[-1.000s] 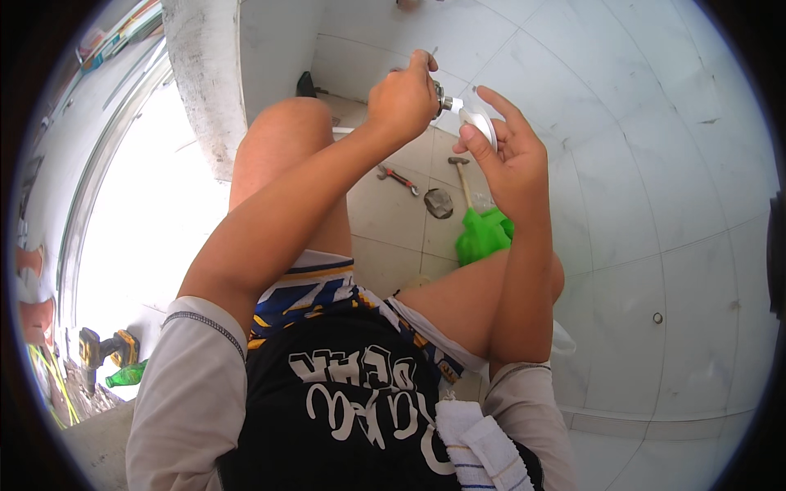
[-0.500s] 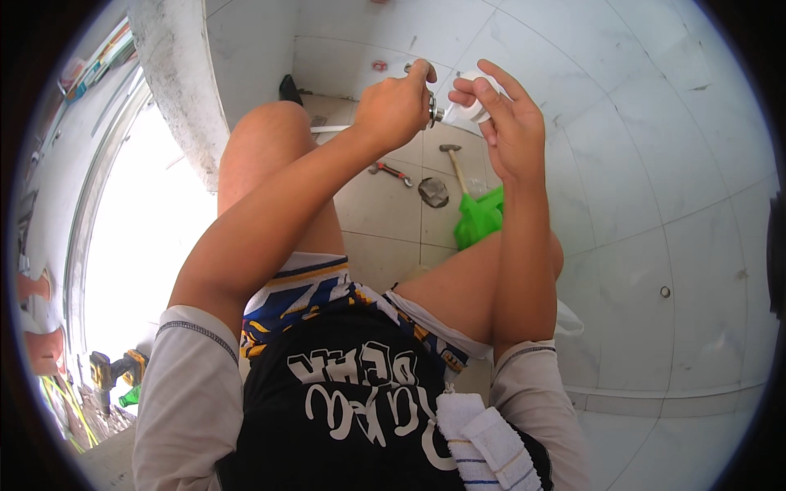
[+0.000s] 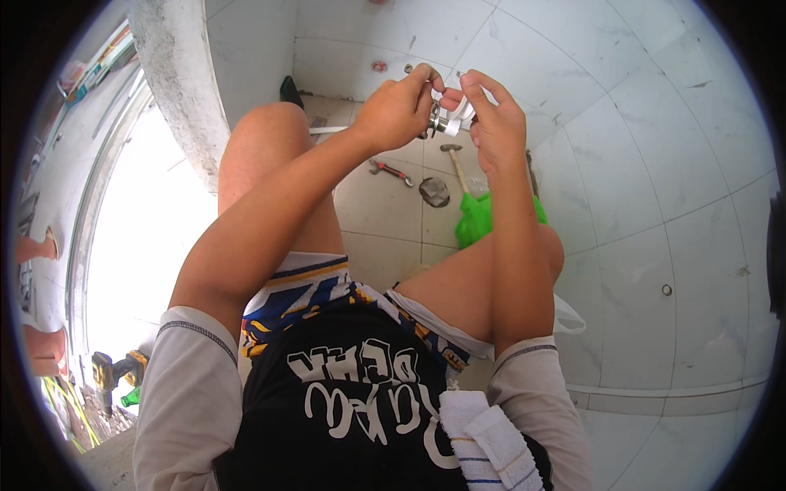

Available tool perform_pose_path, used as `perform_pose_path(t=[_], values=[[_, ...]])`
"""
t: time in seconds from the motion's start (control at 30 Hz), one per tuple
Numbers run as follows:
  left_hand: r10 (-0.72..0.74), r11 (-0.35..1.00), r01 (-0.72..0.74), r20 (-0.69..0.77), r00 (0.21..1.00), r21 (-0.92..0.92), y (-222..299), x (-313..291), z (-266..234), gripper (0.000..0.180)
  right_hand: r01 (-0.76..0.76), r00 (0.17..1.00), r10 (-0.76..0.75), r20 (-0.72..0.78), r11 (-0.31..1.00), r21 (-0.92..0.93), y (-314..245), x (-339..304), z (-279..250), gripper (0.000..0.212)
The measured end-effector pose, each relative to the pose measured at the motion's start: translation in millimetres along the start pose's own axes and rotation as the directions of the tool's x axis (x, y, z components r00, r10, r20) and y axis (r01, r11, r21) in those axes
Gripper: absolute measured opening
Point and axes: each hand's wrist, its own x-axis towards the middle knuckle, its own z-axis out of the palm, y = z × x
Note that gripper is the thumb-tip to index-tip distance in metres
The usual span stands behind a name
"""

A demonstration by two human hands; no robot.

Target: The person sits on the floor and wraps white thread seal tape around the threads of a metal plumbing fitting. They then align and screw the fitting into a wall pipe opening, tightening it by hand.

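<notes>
My left hand (image 3: pixel 399 113) is closed around a shiny metal tap fitting (image 3: pixel 439 123), whose round flange and threaded end stick out to the right. My right hand (image 3: pixel 498 123) pinches a roll of white thread seal tape (image 3: pixel 464 112) close against that end. White tape lies at the fitting's tip. Both hands are raised in front of my knees, nearly touching. My left fingers hide most of the fitting's body.
On the tiled floor lie an adjustable wrench (image 3: pixel 391 173) with a red and black handle, a round drain (image 3: pixel 434 192), a hammer (image 3: pixel 457 168) and a green bag (image 3: pixel 475 222). Power drills (image 3: pixel 119 372) stand at the left, near another person's feet (image 3: pixel 41 245). Tiled walls rise ahead and right.
My right hand has turned and moved left and slightly down with the tape roll, coming closer to the fitting. My left hand stays nearly in place.
</notes>
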Motion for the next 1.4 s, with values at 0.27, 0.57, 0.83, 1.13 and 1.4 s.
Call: perform_pose_path(t=[0.27,0.57,0.83,1.13,1.4], values=[[-0.129,0.983,0.136,0.071,0.989,-0.122,-10,2,5,0.018,0.062,0.996,-0.073,-0.059,0.984,-0.168,7,-2,7,0.049],[-0.443,0.762,0.423,0.083,0.893,-0.490,-14,19,-20,0.025,0.217,0.970,-0.178,0.167,0.944,-0.251,21,-13,19,0.054],[-0.403,0.841,0.343,-0.060,0.913,-0.419,-24,20,-12,0.023,0.233,0.971,-0.209,0.113,0.934,-0.272,18,-16,29,0.051],[-0.388,0.866,0.325,-0.102,0.916,-0.379,-29,21,-10,0.022,0.284,0.956,-0.250,0.154,0.919,-0.275,23,-15,29,0.042],[-0.400,0.864,0.338,-0.102,0.911,-0.373,-27,21,-13,0.026,0.224,0.972,-0.194,0.133,0.935,-0.276,16,-19,30,0.046]])
